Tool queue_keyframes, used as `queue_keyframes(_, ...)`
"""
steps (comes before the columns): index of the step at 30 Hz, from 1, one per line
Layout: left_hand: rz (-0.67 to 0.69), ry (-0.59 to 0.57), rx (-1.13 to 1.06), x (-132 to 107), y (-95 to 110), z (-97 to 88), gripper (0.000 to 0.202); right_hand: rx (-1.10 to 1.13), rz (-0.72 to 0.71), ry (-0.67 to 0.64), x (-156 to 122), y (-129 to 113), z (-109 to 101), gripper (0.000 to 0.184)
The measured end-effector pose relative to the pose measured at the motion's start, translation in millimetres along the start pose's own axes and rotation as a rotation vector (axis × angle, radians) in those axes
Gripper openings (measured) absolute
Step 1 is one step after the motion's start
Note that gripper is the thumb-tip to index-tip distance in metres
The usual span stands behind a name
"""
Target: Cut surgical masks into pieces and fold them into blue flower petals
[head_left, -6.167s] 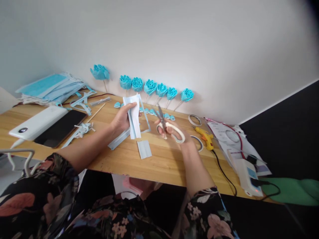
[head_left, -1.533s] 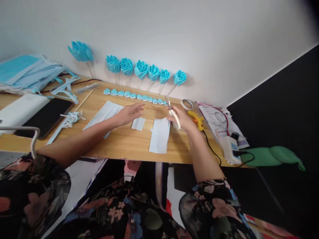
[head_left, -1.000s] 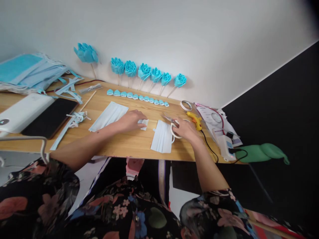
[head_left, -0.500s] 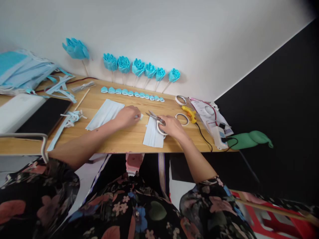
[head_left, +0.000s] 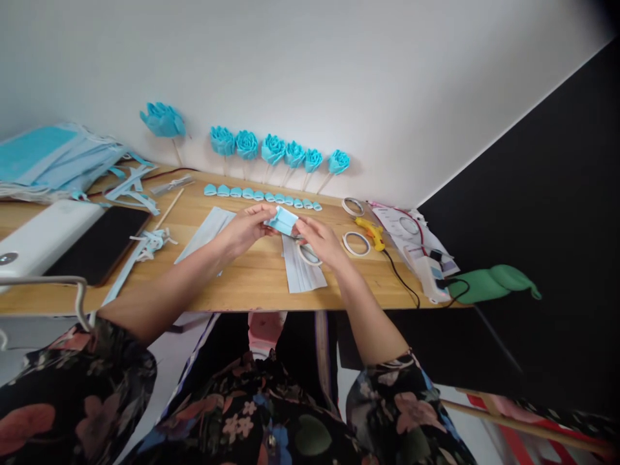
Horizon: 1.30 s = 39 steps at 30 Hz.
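Observation:
Between my hands a small piece of blue mask fabric (head_left: 282, 220) is raised above the table. My left hand (head_left: 249, 226) pinches its left end. At its right end are the fingertips of my right hand (head_left: 320, 240), also closed on it. White-handled scissors (head_left: 309, 254) show just below the right hand, over a pale pleated mask piece (head_left: 304, 274); their blades are mostly hidden. Another pale mask sheet (head_left: 206, 231) lies under and beside my left forearm. Behind the hands runs a row of small blue rolled pieces (head_left: 259, 196).
Several blue fabric flowers on sticks (head_left: 274, 150) lean against the wall. Tape rolls (head_left: 356, 244), a yellow glue gun (head_left: 370, 232) and a power strip (head_left: 433, 278) are at right. At left are a phone (head_left: 101, 242), a white box-like device (head_left: 53, 232) and stacked masks (head_left: 58, 155).
My left hand has moved right and lifted, the blue fabric now spread between both hands. My right hand has moved up to the fabric's right end. The view has tilted slightly upward.

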<state>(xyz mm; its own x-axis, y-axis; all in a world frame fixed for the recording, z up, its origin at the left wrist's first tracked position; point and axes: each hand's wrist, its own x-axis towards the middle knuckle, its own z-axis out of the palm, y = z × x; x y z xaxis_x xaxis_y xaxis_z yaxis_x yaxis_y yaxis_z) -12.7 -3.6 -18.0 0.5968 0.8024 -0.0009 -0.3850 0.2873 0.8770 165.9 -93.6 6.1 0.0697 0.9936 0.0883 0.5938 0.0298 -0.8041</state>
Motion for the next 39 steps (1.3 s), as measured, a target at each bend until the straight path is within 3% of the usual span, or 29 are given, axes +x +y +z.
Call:
queue_keyframes(4, -0.034, -0.002, 0.071, -1.6, -1.6, 2.1, 0.026, 0.265, -0.001, 0.05, 9.7, 4.0, 16.5, 0.045)
queue_keyframes(8, -0.019, 0.015, 0.125, -2.8, -3.0, 4.3, 0.034, 0.279, -0.022, 0.238, 15.9, 10.4, 28.7, 0.028)
queue_keyframes(13, 0.055, -0.056, 0.409, -2.9, -7.4, 1.1, 0.05, 0.224, -0.031, 0.236, 13.6, 18.6, 30.4, 0.029)
queue_keyframes(16, 0.17, -0.001, 0.79, -1.8, -11.7, -4.5, 0.037, 0.118, -0.026, 0.246, 4.7, 27.6, 11.3, 0.035)
queue_keyframes(18, 0.318, 0.017, 1.059, -0.9, -14.5, -7.7, 0.033, -0.019, 0.003, 0.345, -4.5, 40.0, -13.4, 0.038)
queue_keyframes(20, 0.418, -0.086, 1.265, -0.6, -17.3, -9.3, 0.037, -0.182, 0.076, 0.452, -15.4, 56.9, -42.8, 0.039)
queue_keyframes(22, 0.426, -0.245, 1.378, -1.2, -19.9, -9.1, 0.046, -0.329, 0.142, 0.487, -25.9, 74.2, -69.0, 0.036)
queue_keyframes(24, 0.404, -0.338, 1.406, -1.9, -22.0, -8.4, 0.054, -0.447, 0.182, 0.452, -33.6, 87.2, -85.1, 0.033)
queue_keyframes(26, 0.395, -0.348, 1.383, -1.7, -23.4, -8.8, 0.057, -0.57, 0.223, 0.373, -37.0, 93.7, -89.3, 0.032)
queue_keyframes(32, 0.455, -0.212, 1.296, 2.2, -20.1, -13.3, 0.058, -0.935, 0.368, 0.212, -35.3, 88.9, -75.9, 0.027)
queue_keyframes(36, 0.566, -0.165, 1.261, -8.0, -2.3, 7.0, 0.046, -0.733, 0.313, 0.175, -47.6, 67.3, -80.8, 0.024)
queue_keyframes(39, 0.642, -0.287, 1.236, -17.0, 14.7, 36.0, 0.041, -0.429, 0.061, 0.043, -60.8, 38.1, -85.6, 0.019)
